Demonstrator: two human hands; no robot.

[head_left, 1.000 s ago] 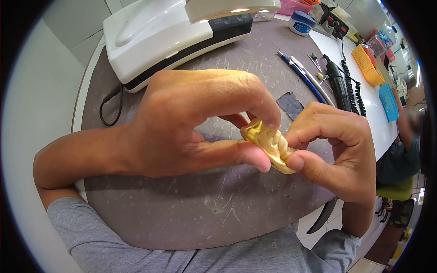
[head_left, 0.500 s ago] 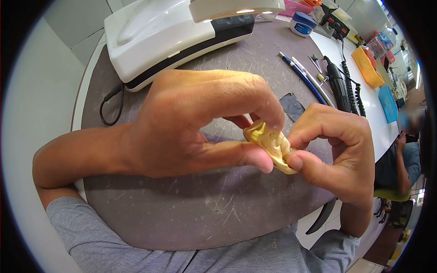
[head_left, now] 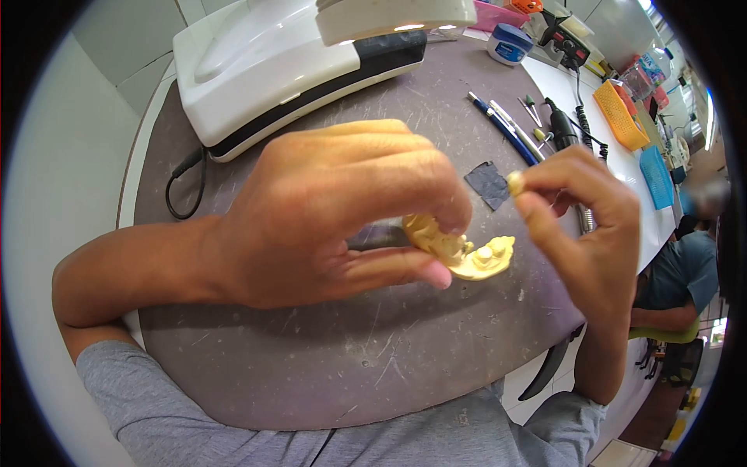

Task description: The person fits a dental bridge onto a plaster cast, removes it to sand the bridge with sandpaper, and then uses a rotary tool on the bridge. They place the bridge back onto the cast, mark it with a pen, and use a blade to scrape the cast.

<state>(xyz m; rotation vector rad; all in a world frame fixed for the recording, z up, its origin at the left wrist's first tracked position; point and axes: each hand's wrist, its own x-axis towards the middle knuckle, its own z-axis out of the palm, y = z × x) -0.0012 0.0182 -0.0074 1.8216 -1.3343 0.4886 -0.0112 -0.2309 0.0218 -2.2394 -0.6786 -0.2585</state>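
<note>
My left hand (head_left: 342,202) is closed around one end of a yellowish plaster dental cast (head_left: 489,263), pinching it between thumb and fingers. The cast's curved free end points right and shows a tooth stump and neighbouring teeth; the other part is hidden behind the fingers. To the right of the cast, apart from it, my right hand (head_left: 587,222) pinches a small cream-coloured dental crown (head_left: 515,184) between thumb and index finger. The crown is partly covered by the fingertips, so its exact shape is hard to see.
A dark square sheet (head_left: 488,186) lies behind the cast on the grey mat (head_left: 311,366). Beyond are pens (head_left: 504,128), a black handpiece (head_left: 562,124), a jar (head_left: 510,44) and a white machine (head_left: 264,78). A person (head_left: 677,272) sits at far right.
My right hand has moved up and away from the cast, taking the small crown off with it. The stump on the cast now shows. My left hand keeps its grip.
</note>
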